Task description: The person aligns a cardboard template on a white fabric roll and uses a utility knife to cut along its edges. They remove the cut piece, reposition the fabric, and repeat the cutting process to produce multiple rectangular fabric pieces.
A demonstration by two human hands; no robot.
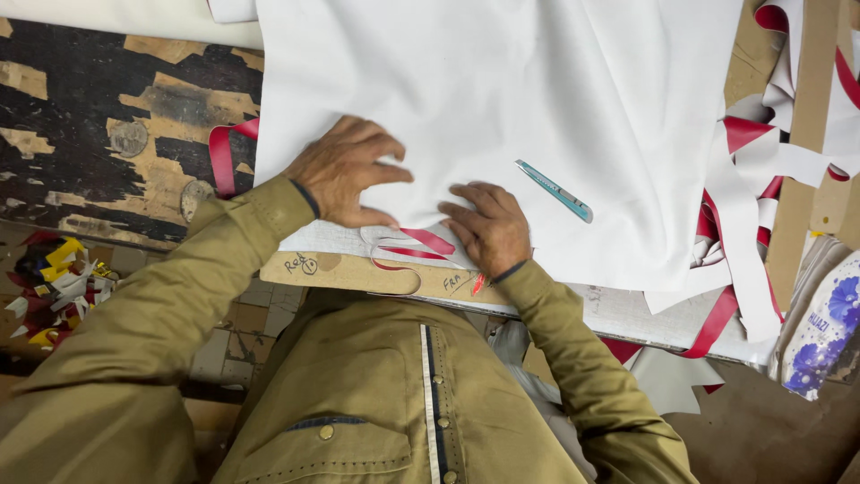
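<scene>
Both hands, left hand (345,170) and right hand (488,229), press flat, grip open, on white sheet (537,99).

A soft package (820,336) lies at the lower right edge of the frame, just beyond the red and white offcuts. It is white plastic, bulging and rounded, printed with blue-violet flowers and a little dark lettering. Only its left part shows. No signs or screens are in view.
</scene>
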